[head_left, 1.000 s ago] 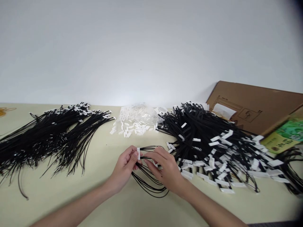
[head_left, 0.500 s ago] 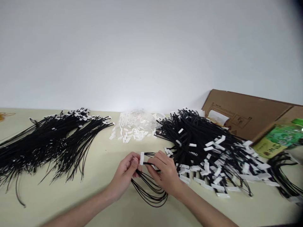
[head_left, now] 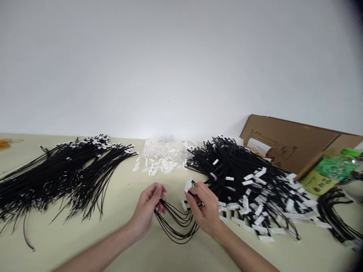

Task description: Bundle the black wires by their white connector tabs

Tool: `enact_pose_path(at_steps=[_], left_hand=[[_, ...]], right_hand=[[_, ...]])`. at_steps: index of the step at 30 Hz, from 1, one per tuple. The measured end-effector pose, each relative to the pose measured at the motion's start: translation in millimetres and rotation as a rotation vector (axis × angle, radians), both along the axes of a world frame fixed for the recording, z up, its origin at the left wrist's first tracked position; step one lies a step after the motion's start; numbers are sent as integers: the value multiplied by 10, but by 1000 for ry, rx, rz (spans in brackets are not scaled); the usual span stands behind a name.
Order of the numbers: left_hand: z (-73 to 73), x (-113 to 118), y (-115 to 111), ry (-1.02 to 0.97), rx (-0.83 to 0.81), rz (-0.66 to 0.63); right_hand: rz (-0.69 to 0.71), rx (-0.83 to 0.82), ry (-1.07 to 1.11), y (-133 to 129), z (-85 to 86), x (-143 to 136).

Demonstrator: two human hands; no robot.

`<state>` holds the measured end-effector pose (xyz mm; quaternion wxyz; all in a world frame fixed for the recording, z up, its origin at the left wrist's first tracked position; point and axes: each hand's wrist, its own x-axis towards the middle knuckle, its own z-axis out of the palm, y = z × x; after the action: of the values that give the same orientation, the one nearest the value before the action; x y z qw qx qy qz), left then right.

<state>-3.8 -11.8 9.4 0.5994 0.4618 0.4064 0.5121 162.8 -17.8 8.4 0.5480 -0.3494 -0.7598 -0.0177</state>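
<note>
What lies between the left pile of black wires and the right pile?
In the head view, loose white connectors on a clear bag lie between the left pile and right pile.

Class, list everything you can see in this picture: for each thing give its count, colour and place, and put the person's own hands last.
Loose black wire pile: one, black, table left.
Small white plastic connectors: many, white, back centre, on clear plastic.
Black wires with white connectors, heaped: one heap, table right.
Brown cardboard box: one, back right.
Green-labelled bottle: one, far right.
Beige table: one.
Black wire bundle with white connector: one, between the hands.
Left hand: pinches the bundle.
Right hand: pinches its connector end.
</note>
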Motion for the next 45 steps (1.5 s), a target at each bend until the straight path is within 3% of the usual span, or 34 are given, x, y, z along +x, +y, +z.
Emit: enact_pose_path(at_steps=[8, 13, 18, 22, 24, 29, 33, 36, 40, 45], left_hand=[[34, 15, -35, -25, 24, -66], [72, 13, -20, -111, -78, 23], [194, -104, 102, -217, -68, 177], [177, -268, 353, -384, -37, 350], [123, -330, 467, -423, -32, 365], [-21, -331, 543, -427, 21, 260], [-59, -272, 496, -403, 3, 208], [-62, -267, 489, -360, -21, 189], [-66, -300, 499, -350, -18, 126], [-73, -297, 425, -221, 36, -84]], right_hand=[[-2, -53, 69, 2, 40, 14], [-55, -121, 212, 47, 72, 43], [116, -356, 543, 115, 94, 106], [336, -343, 746, 144, 186, 173], [436, -334, 750, 144, 255, 209], [521, -300, 724, 142, 364, 287], [458, -421, 731, 200, 369, 318], [527, -563, 869, 260, 421, 380], [657, -738, 1149, 260, 622, 631], [670, -873, 1331, -42, 912, 1064]])
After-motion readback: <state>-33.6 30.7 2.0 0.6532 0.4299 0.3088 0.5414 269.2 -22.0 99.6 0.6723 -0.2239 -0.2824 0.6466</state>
